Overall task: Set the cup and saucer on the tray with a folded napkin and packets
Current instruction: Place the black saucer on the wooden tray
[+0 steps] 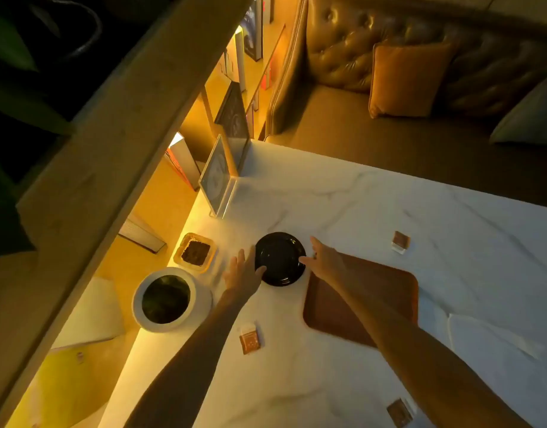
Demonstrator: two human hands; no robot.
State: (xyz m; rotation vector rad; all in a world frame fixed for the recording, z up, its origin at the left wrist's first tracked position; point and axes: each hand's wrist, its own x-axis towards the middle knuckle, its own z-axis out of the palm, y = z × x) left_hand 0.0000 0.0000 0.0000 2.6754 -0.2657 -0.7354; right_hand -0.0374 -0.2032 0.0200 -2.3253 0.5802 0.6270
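Note:
A black saucer (280,258) lies on the white marble table, just beyond the far left corner of a brown wooden tray (389,291). My left hand (244,271) touches the saucer's left rim with spread fingers. On the right rim rests my right hand (323,257), its thumb on the edge. Brown packets lie near my left forearm (250,339), at the far right (400,241) and at the bottom edge (398,412). A white napkin (494,338) lies right of the tray. No cup is visible.
A white round pot with a plant (167,299) and a small square dish (195,252) stand left of the saucer. An acrylic sign holder (218,177) stands at the table's far left. A leather sofa with cushions (408,78) is beyond the table.

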